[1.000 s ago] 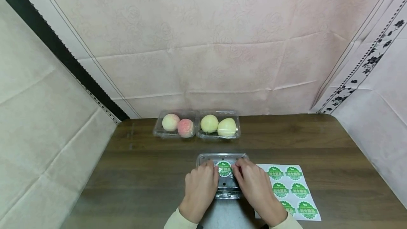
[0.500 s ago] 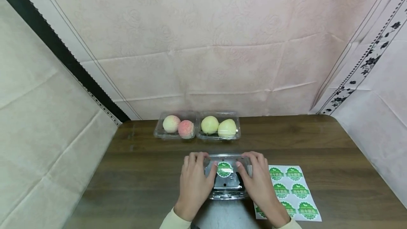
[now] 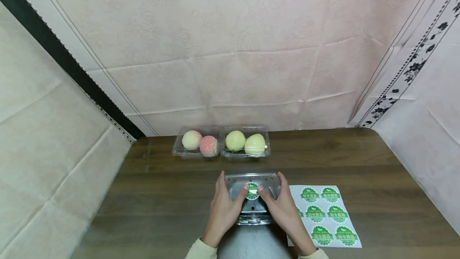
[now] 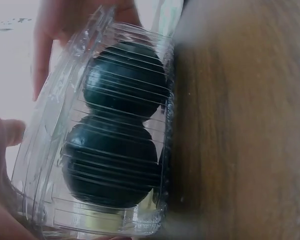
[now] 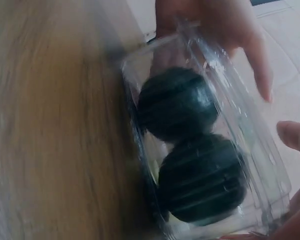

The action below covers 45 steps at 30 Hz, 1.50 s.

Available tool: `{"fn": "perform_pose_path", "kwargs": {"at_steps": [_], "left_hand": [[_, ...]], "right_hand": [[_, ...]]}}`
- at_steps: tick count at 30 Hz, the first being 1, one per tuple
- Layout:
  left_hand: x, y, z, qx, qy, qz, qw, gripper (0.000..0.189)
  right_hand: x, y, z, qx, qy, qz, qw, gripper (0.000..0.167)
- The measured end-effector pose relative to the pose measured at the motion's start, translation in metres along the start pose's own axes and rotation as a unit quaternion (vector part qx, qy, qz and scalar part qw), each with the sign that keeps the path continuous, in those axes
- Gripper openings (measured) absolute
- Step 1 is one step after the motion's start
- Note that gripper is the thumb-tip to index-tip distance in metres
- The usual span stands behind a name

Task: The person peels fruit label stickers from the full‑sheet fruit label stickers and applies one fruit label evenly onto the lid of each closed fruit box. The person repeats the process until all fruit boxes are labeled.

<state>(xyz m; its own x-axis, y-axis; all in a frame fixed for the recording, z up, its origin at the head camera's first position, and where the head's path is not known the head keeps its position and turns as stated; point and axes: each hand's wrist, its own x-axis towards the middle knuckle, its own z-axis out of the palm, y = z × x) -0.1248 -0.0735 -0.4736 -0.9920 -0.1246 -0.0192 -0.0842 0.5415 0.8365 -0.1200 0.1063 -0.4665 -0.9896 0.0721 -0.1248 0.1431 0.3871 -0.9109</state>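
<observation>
A clear plastic clamshell box (image 3: 254, 208) with a round green-and-white sticker (image 3: 252, 191) on its lid sits near the front middle of the table. My left hand (image 3: 223, 211) holds its left side, and my right hand (image 3: 286, 210) holds the right side. Both thumbs lie over the lid, their tips at the sticker's edges, while the other fingers reach along the sides. Through the ribbed wall in the left wrist view, two dark, glossy round fruits (image 4: 110, 160) show inside. The right wrist view shows the same pair of dark fruits (image 5: 202, 180).
Beside my right forearm lies a white sheet (image 3: 326, 227) of round green stickers, partly covered by that arm. At the back of the table stand two clear boxes: one with pinkish peaches (image 3: 209, 146), the other with pale green fruits (image 3: 255, 144). Behind them hangs a pale cloth (image 3: 230, 79).
Both hands have gone from curled fingers on the lid beside the sticker, out to the box's sides. The thumbs have since come in to the sticker's edges. The box stays about where it was.
</observation>
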Motion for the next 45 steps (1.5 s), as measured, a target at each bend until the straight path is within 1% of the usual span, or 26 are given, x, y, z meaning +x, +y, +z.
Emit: {"fn": "perform_pose_path", "kwargs": {"at_steps": [2, 6, 9, 12, 14, 16, 18, 20, 23, 25, 27, 28, 29, 31, 33, 34, 35, 37, 39, 40, 41, 42, 43, 44, 45], "left_hand": [[0.0, 0.001, 0.0, 0.001, -0.002, -0.008, 1.0, 0.105], [0.0, 0.003, 0.0, 0.016, -0.004, -0.019, 0.9997, 0.109], [0.0, 0.004, 0.002, 0.03, 0.006, -0.023, 0.9993, 0.107], [0.001, 0.006, 0.004, 0.038, 0.016, -0.029, 0.9987, 0.105], [0.001, 0.007, 0.006, 0.042, 0.021, -0.033, 0.9984, 0.101], [0.001, 0.008, 0.006, 0.038, 0.027, -0.031, 0.9984, 0.091], [0.0, 0.007, 0.006, 0.031, 0.034, -0.028, 0.9985, 0.079], [0.0, 0.005, 0.004, 0.017, 0.039, -0.025, 0.9988, 0.067], [-0.001, 0.002, -0.001, -0.02, 0.027, -0.015, 0.9993, 0.057], [-0.001, 0.0, -0.007, -0.043, 0.015, -0.001, 0.9989, 0.054], [-0.001, -0.003, -0.013, -0.054, 0.003, 0.013, 0.9984, 0.053], [-0.002, -0.005, -0.016, -0.053, 0.0, 0.02, 0.9984, 0.053], [-0.002, -0.006, -0.019, -0.046, -0.002, 0.026, 0.9986, 0.052], [-0.005, -0.009, -0.025, -0.019, -0.004, 0.045, 0.9988, 0.053], [-0.01, -0.01, -0.03, 0.025, -0.012, 0.07, 0.9971, 0.057], [-0.013, -0.01, -0.032, 0.05, -0.016, 0.088, 0.9947, 0.059], [-0.017, -0.009, -0.034, 0.076, -0.021, 0.109, 0.9909, 0.063], [-0.023, -0.009, -0.037, 0.13, -0.027, 0.158, 0.9784, 0.07], [-0.029, -0.008, -0.038, 0.18, -0.026, 0.209, 0.9609, 0.079], [-0.031, -0.007, -0.038, 0.202, -0.024, 0.234, 0.9507, 0.084], [-0.033, -0.007, -0.038, 0.225, -0.02, 0.257, 0.9397, 0.088], [-0.035, -0.007, -0.038, 0.251, -0.016, 0.279, 0.9268, 0.093], [-0.036, -0.006, -0.038, 0.278, -0.013, 0.3, 0.9124, 0.098], [-0.037, -0.006, -0.039, 0.307, -0.012, 0.319, 0.8965, 0.103], [-0.038, -0.006, -0.039, 0.335, -0.012, 0.336, 0.8801, 0.107]], "right_hand": [[0.001, -0.001, 0.002, 0.005, 0.0, 0.007, 1.0, 0.102], [0.002, -0.002, 0.003, -0.014, 0.007, 0.014, 0.9998, 0.104], [0.003, -0.005, 0.004, -0.038, 0.01, 0.018, 0.9991, 0.106], [0.004, -0.006, 0.005, -0.065, 0.022, 0.015, 0.9975, 0.104], [0.003, -0.008, 0.006, -0.083, 0.033, 0.012, 0.9959, 0.101], [0.003, -0.008, 0.008, -0.094, 0.043, 0.01, 0.9945, 0.098], [0.003, -0.008, 0.008, -0.098, 0.05, 0.004, 0.9939, 0.093], [0.003, -0.007, 0.007, -0.09, 0.046, -0.003, 0.9949, 0.085], [0.003, -0.004, 0.003, -0.063, 0.025, -0.017, 0.9975, 0.074], [0.001, -0.001, -0.002, -0.047, 0.009, -0.021, 0.9986, 0.069], [-0.001, 0.003, -0.007, -0.041, -0.001, -0.028, 0.9988, 0.068], [-0.002, 0.004, -0.01, -0.042, -0.003, -0.03, 0.9987, 0.067], [-0.004, 0.005, -0.012, -0.045, -0.004, -0.033, 0.9984, 0.067], [-0.009, 0.006, -0.016, -0.063, -0.007, -0.047, 0.9969, 0.068], [-0.015, 0.005, -0.018, -0.084, -0.007, -0.072, 0.9938, 0.069], [-0.018, 0.004, -0.02, -0.098, -0.006, -0.088, 0.9912, 0.068], [-0.021, 0.003, -0.02, -0.114, -0.003, -0.109, 0.9876, 0.068], [-0.026, 0.001, -0.022, -0.149, 0.004, -0.148, 0.9776, 0.066], [-0.032, 0.0, -0.023, -0.192, 0.015, -0.192, 0.9623, 0.065], [-0.034, 0.0, -0.024, -0.214, 0.018, -0.212, 0.9535, 0.065], [-0.036, 0.0, -0.024, -0.235, 0.02, -0.23, 0.9442, 0.065], [-0.038, 0.0, -0.025, -0.256, 0.018, -0.246, 0.9348, 0.066], [-0.04, 0.0, -0.025, -0.277, 0.017, -0.261, 0.9248, 0.066], [-0.042, 0.0, -0.026, -0.294, 0.013, -0.275, 0.915, 0.066], [-0.044, 0.001, -0.026, -0.307, 0.006, -0.286, 0.9075, 0.067]]}}
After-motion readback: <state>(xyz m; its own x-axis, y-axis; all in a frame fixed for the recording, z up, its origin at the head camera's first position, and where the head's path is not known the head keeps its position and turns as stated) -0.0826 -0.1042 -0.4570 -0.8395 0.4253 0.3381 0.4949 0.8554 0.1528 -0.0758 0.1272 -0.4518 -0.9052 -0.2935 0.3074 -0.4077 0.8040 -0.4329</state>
